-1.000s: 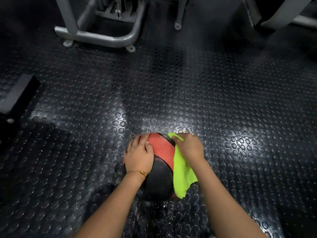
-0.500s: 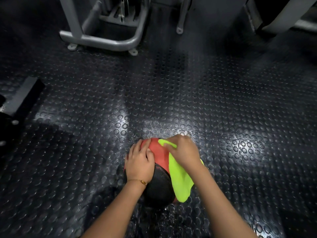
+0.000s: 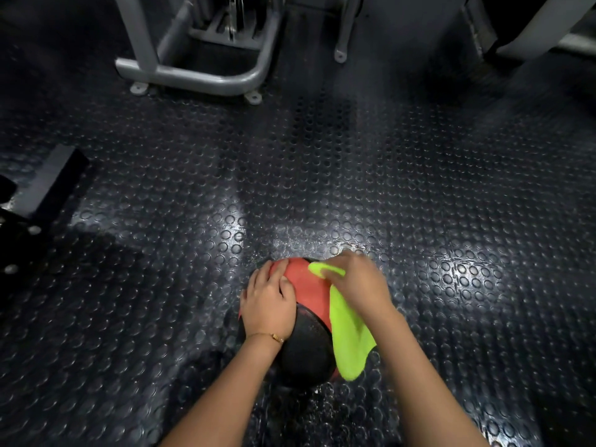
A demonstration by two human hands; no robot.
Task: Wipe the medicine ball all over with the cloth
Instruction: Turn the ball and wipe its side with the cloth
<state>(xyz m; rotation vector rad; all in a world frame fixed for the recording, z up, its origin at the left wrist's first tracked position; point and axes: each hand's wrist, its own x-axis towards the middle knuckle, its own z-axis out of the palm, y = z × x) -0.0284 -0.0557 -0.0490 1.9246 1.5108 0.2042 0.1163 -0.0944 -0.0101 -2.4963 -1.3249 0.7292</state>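
A red and black medicine ball (image 3: 308, 321) sits on the studded black rubber floor in the lower middle of the head view. My left hand (image 3: 269, 301) rests flat on the ball's left top, fingers spread over the red panel. My right hand (image 3: 358, 287) presses a lime-green cloth (image 3: 348, 340) against the ball's right top; the hand is blurred. One cloth corner pokes out past the fingers and the rest hangs down the ball's right side. The ball's underside and far side are hidden.
A grey tubular machine frame (image 3: 206, 77) is bolted to the floor at the back left. A thin grey leg with a foot (image 3: 340, 54) stands behind centre. A dark bench part (image 3: 42, 188) lies at the left. Grey equipment (image 3: 541, 30) fills the back right corner.
My right hand has slid the cloth leftward and back across the ball's top. The left hand has kept its place on the ball. The view has tilted slightly.
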